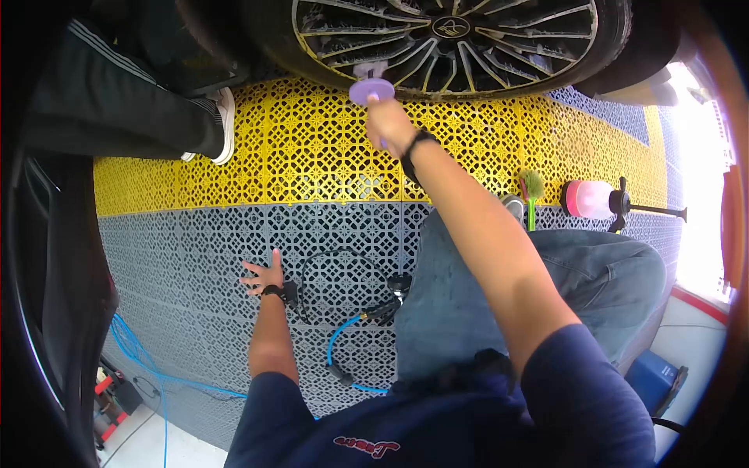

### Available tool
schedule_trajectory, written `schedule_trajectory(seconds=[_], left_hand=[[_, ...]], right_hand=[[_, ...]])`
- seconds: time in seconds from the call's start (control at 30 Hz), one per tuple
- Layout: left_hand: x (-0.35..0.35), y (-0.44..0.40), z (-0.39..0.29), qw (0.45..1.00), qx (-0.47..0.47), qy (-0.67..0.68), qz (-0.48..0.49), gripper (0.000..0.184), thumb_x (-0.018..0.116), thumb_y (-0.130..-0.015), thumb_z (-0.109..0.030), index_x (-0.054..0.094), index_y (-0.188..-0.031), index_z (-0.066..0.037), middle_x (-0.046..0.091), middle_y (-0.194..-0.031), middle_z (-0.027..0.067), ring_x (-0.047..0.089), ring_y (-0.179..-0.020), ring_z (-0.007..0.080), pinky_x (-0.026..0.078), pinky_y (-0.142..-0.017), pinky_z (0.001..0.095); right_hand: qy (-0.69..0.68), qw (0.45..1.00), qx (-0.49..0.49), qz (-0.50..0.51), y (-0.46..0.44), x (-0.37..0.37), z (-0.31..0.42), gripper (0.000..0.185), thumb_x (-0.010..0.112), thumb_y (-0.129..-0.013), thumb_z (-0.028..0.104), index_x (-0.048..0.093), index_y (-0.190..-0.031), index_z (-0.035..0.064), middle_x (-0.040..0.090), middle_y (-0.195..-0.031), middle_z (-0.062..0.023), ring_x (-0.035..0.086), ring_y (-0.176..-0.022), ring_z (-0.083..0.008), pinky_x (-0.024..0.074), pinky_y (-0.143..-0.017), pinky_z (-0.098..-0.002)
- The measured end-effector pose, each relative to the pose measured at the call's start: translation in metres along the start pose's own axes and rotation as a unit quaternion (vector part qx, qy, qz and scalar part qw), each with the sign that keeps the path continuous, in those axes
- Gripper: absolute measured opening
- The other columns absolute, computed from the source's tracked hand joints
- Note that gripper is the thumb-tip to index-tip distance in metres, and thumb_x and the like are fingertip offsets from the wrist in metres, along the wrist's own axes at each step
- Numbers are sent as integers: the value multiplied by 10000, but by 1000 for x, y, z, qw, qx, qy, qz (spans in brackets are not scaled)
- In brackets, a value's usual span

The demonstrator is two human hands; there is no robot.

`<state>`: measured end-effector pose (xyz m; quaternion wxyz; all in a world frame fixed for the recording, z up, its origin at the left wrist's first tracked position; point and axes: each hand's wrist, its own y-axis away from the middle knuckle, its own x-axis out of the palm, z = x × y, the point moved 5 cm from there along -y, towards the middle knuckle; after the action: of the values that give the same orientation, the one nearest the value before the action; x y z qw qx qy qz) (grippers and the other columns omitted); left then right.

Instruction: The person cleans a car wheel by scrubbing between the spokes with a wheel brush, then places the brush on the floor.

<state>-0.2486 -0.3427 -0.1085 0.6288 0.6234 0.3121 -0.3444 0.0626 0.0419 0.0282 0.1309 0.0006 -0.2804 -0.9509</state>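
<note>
My right hand [388,123] is closed around the handle of a purple wheel brush [371,91] with a round guard. The brush's pale, fuzzy head touches the lower edge of a black multi-spoke car wheel [451,54]. Whitish residue lies on the spokes. My left hand [265,277] is held out over the grey floor tiles with its fingers spread, holding nothing. Close to its wrist is a black object with a thin cable [335,251], only partly visible. A black tool [398,288] lies beside my leg, near the fitting of a blue hose [337,337].
A green-handled brush [532,195] and a pump sprayer [591,200] with pink liquid stand to the right. Another person's leg and shoe [225,129] are at upper left. Blue hose coils [136,347] lie at left. A blue container [654,382] sits at lower right.
</note>
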Motion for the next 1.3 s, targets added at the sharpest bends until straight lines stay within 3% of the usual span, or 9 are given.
schedule_trajectory(seconds=[0.13,0.23,0.33,0.6,0.63,0.73,1.0,1.17,1.3], left_hand=[[1,1,0,1000,5,18,-9,1274,578,-684,-873,-154,-1560,-308,-268,-1591,187,-182,-1419,564,253,-1069,716],[3,-2,0,1000,7,-5,-13,1281,535,-673,-905,-154,-1561,-291,-253,-1588,215,-173,-1415,576,266,-1063,721],[-1,-4,-5,1000,5,-6,-2,1285,524,-674,-909,-178,-1554,-290,-267,-1583,211,-182,-1416,568,273,-1059,725],[-1,5,-2,1000,-9,19,4,1271,565,-693,-873,-178,-1553,-304,-274,-1589,182,-208,-1421,543,276,-1064,715],[0,0,-3,1000,-7,9,-1,1275,559,-689,-880,-177,-1554,-300,-275,-1587,189,-206,-1420,546,260,-1068,719],[4,-7,1,1000,-8,-7,0,1288,536,-674,-905,-173,-1557,-293,-262,-1589,205,-194,-1418,561,203,-1079,728],[5,-8,0,999,-3,-30,-26,1288,509,-681,-914,-175,-1559,-264,-234,-1598,208,-149,-1428,565,201,-1088,716],[6,-11,6,999,-14,-39,-14,1290,485,-679,-927,-173,-1560,-253,-227,-1602,204,-143,-1438,549,207,-1093,709],[9,-17,5,999,3,-44,-20,1302,491,-664,-934,-174,-1559,-261,-227,-1597,219,-138,-1422,580,242,-1056,734]], right_hand=[[207,977,16,-53,-29,0,20,579,327,-1053,407,526,-709,-14,519,-494,-112,479,-345,-253,344,-364,-389],[24,1000,-3,3,32,11,-2,519,345,-1059,394,574,-877,-34,533,-537,-80,487,-364,-217,381,-397,-375],[-87,993,70,28,82,-12,14,374,391,-1063,358,424,-776,120,337,-493,27,301,-328,-116,220,-323,-294],[27,996,74,-32,150,-19,-9,465,367,-1061,444,466,-768,96,427,-532,6,362,-367,-124,291,-363,-300],[65,991,113,-15,169,-16,-11,495,369,-1051,469,551,-913,29,501,-564,-22,465,-415,-126,372,-397,-308],[-104,980,170,16,191,-17,-3,373,423,-1049,434,482,-947,80,432,-658,22,374,-450,-71,316,-391,-245],[-107,978,179,19,227,-42,22,357,425,-1054,410,423,-841,123,388,-645,32,352,-448,-71,253,-380,-242],[-59,939,325,96,289,-49,-10,331,433,-1056,381,440,-857,117,422,-633,17,346,-412,-85,252,-364,-257],[62,972,224,-36,247,-78,-3,384,388,-1057,403,503,-867,89,450,-570,27,391,-387,-100,317,-359,-283]])
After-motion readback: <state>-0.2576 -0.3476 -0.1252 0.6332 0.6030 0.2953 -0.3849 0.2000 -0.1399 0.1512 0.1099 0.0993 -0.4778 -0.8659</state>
